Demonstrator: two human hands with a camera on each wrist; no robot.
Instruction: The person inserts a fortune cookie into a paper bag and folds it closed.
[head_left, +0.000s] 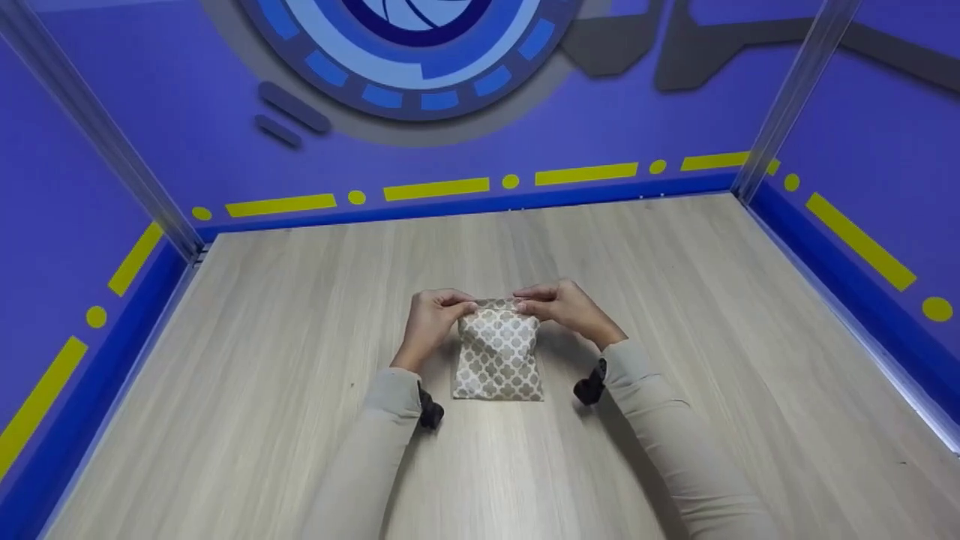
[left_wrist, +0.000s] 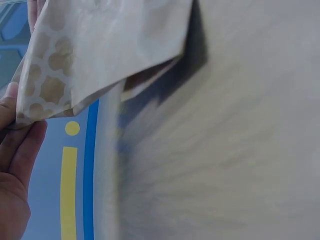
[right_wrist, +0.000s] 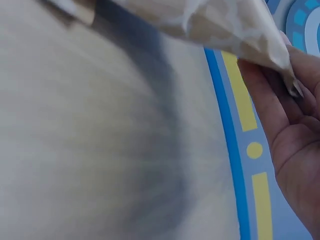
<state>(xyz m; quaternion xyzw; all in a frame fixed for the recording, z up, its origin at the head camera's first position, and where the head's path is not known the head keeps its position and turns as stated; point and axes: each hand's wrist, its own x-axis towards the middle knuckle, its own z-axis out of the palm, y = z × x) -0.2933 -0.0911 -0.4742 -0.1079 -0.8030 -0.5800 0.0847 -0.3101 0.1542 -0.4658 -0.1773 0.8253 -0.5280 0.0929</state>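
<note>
A small beige-and-white paper bag (head_left: 498, 352) with a lattice pattern stands near the middle of the table, its top edge folded over. The left hand (head_left: 431, 321) pinches the bag's upper left corner between thumb and fingers. At the opposite upper corner, the right hand (head_left: 576, 311) pinches the fold the same way. Close up in the left wrist view, the bag (left_wrist: 55, 65) shows a creased side, and its lower part casts a shadow on the table. In the right wrist view, the bag's corner (right_wrist: 270, 50) tapers into the right hand's fingers.
The wood-grain table (head_left: 285, 420) is enclosed by blue-purple printed panels (head_left: 420, 161) at the back and both sides. Metal posts (head_left: 795, 97) rise at the back corners. Each wrist wears a small black camera (head_left: 590, 384) over a beige sleeve.
</note>
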